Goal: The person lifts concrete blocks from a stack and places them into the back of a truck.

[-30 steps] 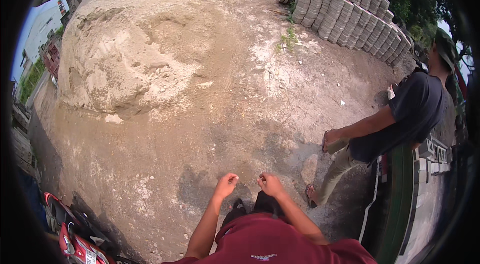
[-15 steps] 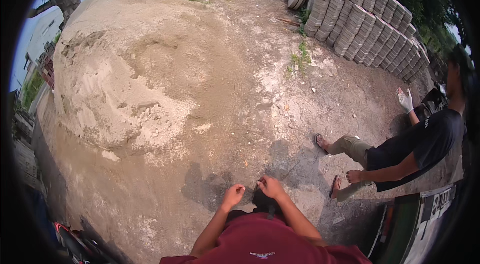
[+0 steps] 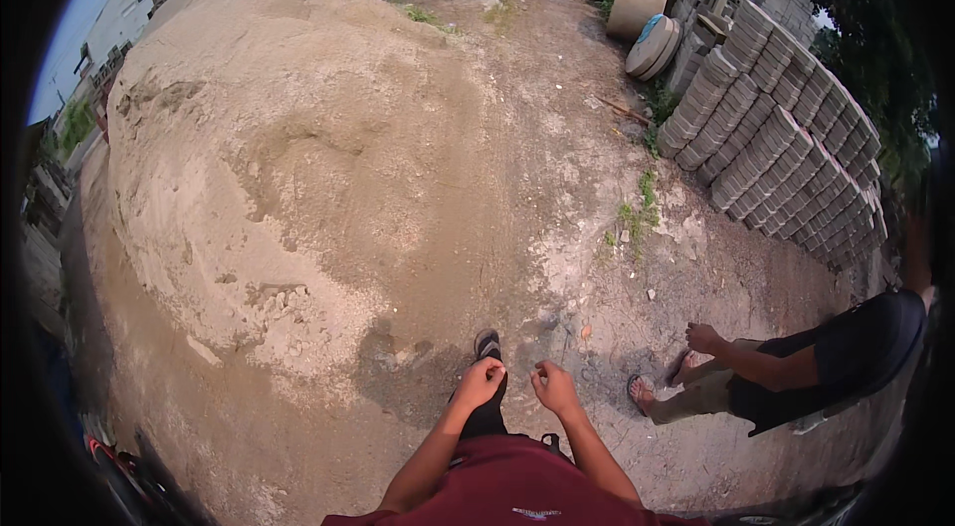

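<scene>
My left hand [image 3: 481, 384] and my right hand [image 3: 553, 388] are held up in front of my waist, a small gap apart. Both have their fingers curled in and thumbs drawn close; no object shows in either one. Below them is my dark trouser leg [image 3: 486, 417], with a sandalled foot [image 3: 486, 342] stepping forward on the dirt. A large sand pile [image 3: 259, 128] rises ahead and to the left, out of reach of both hands.
At the right a person in dark clothes [image 3: 856, 357] stands close by, one hand [image 3: 704, 338] hanging forward. Stacked grey paving blocks [image 3: 776, 138] line the far right. Concrete pipes [image 3: 637, 1] and round concrete slabs [image 3: 654, 48] lie farther back.
My view has swung, so the block stacks sit lower and farther right. My foot has come forward into view. My hands have drawn slightly apart. The other person's gloved hand has left view.
</scene>
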A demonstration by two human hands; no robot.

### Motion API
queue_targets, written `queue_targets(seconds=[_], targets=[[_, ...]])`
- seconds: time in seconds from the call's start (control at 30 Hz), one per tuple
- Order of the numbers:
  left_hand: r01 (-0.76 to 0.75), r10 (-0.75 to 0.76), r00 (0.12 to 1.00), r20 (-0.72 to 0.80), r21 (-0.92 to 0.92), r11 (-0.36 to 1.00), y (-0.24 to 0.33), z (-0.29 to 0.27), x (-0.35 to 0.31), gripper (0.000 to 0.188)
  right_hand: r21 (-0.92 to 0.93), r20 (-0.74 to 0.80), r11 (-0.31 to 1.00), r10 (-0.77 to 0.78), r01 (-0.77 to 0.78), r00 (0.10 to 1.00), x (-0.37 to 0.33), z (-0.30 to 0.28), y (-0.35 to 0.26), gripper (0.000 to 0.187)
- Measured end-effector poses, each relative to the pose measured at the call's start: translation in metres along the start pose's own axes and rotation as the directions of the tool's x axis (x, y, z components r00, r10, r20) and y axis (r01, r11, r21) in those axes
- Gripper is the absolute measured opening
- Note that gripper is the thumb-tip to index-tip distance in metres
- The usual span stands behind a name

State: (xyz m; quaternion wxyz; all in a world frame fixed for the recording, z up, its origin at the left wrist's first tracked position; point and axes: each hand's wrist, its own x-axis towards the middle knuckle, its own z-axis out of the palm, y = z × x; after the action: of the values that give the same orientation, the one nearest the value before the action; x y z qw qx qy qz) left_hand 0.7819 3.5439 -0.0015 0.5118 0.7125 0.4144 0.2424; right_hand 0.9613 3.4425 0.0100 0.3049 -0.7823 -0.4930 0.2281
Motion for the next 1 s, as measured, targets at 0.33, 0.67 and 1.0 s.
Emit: queue_targets(seconds=[0.33,0.67,1.0], targets=[[0.044,-0.063,0.986,0.156,0.122,0.992,0.055,-0.1,0.329,0.025,-0.018,0.095,0.999,0.034,-0.033,0.995,0.312,-0.069,-0.049,0.028],[0.125,-0.123,0.99,-0.069,0.022,0.992,0.059,-0.117,0.613,0.021,0.035,0.154,0.997,-0.075,0.071,0.985,0.645,-0.082,-0.045,0.028],[0.029,-0.018,0.994,-0.104,0.109,0.994,0.182,-0.151,0.978,0.019,0.001,0.061,0.995,-0.101,0.101,0.993,0.991,-0.202,-0.076,0.027]])
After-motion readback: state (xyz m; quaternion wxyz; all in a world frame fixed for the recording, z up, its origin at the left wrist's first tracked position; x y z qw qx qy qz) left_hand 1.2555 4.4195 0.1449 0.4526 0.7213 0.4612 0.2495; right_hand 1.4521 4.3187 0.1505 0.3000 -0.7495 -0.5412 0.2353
